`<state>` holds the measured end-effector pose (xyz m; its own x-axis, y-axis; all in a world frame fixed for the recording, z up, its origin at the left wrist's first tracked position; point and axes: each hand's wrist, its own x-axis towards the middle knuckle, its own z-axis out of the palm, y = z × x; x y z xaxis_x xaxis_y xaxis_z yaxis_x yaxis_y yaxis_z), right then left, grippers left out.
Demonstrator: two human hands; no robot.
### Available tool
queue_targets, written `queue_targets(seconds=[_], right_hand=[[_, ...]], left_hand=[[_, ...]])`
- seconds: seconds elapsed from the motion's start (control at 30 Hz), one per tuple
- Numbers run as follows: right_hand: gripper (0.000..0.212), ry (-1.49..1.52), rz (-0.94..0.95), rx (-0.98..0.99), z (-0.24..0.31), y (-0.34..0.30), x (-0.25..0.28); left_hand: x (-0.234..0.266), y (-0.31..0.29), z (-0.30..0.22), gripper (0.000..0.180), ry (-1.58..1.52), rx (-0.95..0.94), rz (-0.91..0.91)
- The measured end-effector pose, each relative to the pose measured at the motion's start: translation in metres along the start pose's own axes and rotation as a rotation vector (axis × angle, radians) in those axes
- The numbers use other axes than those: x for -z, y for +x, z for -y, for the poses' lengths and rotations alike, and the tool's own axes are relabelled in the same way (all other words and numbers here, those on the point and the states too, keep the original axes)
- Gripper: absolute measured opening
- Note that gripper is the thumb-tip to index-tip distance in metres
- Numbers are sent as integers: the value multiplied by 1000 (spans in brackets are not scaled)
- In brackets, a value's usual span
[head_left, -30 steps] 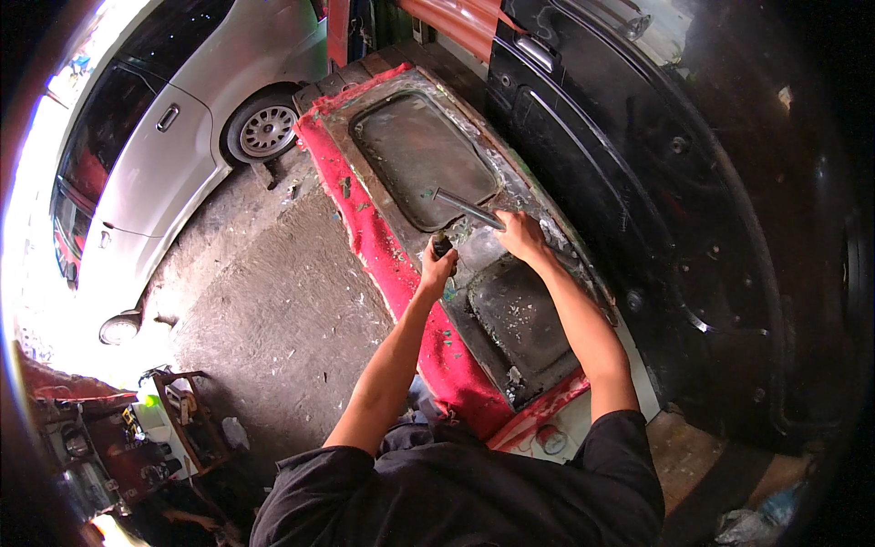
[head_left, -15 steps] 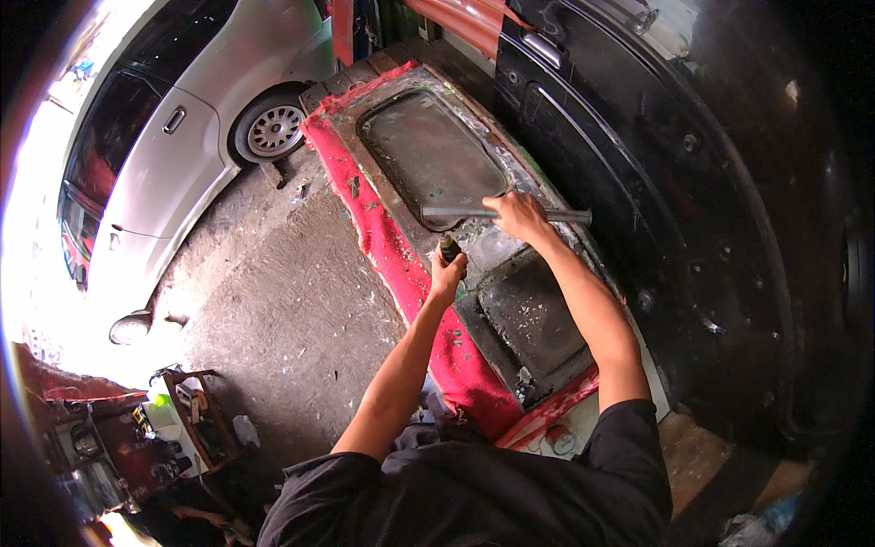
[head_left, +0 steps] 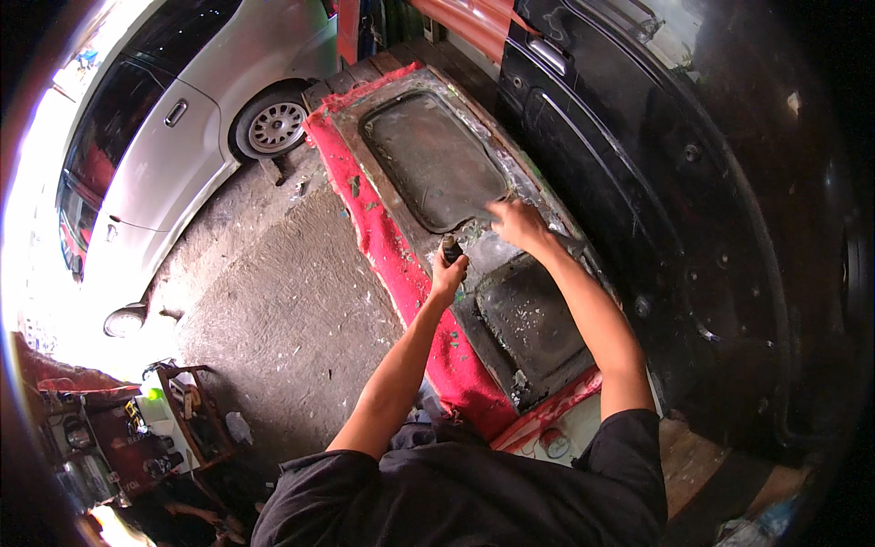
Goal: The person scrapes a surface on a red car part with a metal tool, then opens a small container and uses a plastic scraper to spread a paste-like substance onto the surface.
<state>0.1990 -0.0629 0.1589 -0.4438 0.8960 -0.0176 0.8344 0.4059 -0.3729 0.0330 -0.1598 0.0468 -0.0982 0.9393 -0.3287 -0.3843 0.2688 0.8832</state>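
A worn metal panel (head_left: pixel 428 155) with two recessed fields and flaking paint lies flat over a red cloth (head_left: pixel 387 242). Above the strip between those fields, my left hand (head_left: pixel 447 273) is closed around a short dark-handled tool (head_left: pixel 452 248); its lower end is hidden from view. Up and to the right of it, my right hand (head_left: pixel 519 225) grips a grey metal bar (head_left: pixel 570 242), smeared by motion, over the panel's right side. Pale flakes are scattered on the nearer recess.
A silver car (head_left: pixel 173 137) stands at the left on a rough concrete floor (head_left: pixel 283 273). Along the right side leans a large black vehicle panel (head_left: pixel 656 182). A wooden tool box (head_left: pixel 202 415) and assorted gear sit at the lower left.
The metal bar in my right hand has swung out of its level position and is now blurred. My left hand stays almost in place with the dark-handled tool.
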Motion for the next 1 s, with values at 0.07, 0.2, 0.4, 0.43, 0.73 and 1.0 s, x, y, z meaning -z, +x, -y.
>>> queue_targets(seconds=[0.07,0.2,0.4,0.43,0.73,1.0], right_hand=[[35,-299,200,136,9,2,8],[40,22,0,-32,5,1,9],[44,130,-174,-177,9,-7,12],[41,89,-147,-158,8,-11,10],[34,97,-79,-148,1,-28,3],[34,140,-107,-117,7,-22,6]], left_hand=[[9,2,14,22,-97,24,11],[2,-9,29,20,-171,45,-2],[-8,-5,22,20,-27,-26,29],[-7,-4,19,21,-42,-22,12],[6,5,7,19,-20,-62,-14],[15,4,17,21,-201,-123,-220]])
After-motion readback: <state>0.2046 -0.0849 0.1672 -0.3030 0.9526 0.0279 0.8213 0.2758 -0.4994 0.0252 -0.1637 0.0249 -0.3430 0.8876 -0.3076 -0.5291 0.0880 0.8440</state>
